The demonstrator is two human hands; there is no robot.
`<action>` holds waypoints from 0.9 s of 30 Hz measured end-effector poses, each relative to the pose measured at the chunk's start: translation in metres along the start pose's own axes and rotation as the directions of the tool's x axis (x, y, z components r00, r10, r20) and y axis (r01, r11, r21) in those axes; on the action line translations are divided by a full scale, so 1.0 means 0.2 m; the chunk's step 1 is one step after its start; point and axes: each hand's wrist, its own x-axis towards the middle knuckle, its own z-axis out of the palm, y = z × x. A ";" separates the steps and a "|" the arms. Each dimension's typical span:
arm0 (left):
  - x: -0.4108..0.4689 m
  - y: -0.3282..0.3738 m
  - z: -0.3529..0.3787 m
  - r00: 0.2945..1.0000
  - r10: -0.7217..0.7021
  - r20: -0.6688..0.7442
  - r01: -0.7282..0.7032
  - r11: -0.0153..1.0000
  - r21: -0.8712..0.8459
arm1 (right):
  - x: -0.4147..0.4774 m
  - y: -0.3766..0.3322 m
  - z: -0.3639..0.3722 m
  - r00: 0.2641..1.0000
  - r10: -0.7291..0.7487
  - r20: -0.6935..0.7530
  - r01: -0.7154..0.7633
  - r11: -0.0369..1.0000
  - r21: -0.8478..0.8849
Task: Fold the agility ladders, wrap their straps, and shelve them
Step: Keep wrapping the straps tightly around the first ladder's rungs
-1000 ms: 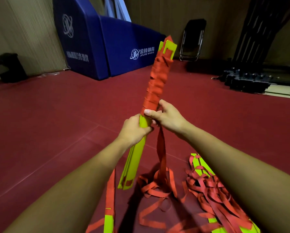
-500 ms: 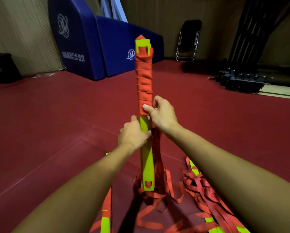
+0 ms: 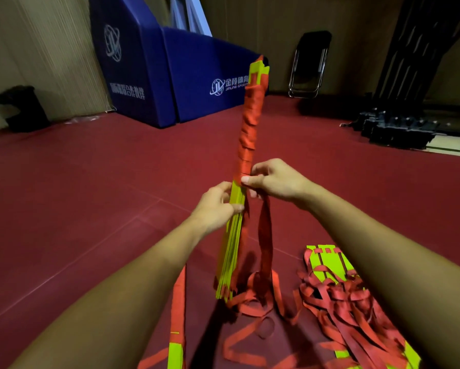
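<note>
Red floor runs to wall; left grip clasps ladder bundle, right grip pinches strap.

In white on the far blue mat: "金陵体" above "JINLING SPORT", end hidden. Chinese line on its left panel too blurred.

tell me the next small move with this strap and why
Probably carry the red strap once more round the rung bundle, just below the last turn. The right hand pinches it at the wrap's lower edge, the left hand grips bare yellow below, and strap hangs loose.
</note>
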 end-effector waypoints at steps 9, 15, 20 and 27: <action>0.02 -0.08 0.02 1.000 0.027 0.010 -0.028 0.995 0.093 | 0.05 0.07 0.10 0.984 -0.067 -0.165 0.034 0.980 -0.195; 0.00 -0.04 0.00 1.000 -0.003 -0.021 0.003 1.000 0.004 | 0.03 0.07 0.08 1.000 -0.021 -0.018 0.023 0.997 0.070; -0.02 0.01 0.02 1.000 0.017 0.014 -0.016 0.994 -0.108 | 0.01 0.05 0.08 0.991 0.080 -0.104 -0.059 0.979 0.193; 0.00 0.04 0.02 1.000 0.012 0.010 -0.011 0.989 -0.147 | 0.01 0.03 0.10 0.998 0.009 -0.056 0.007 0.961 0.278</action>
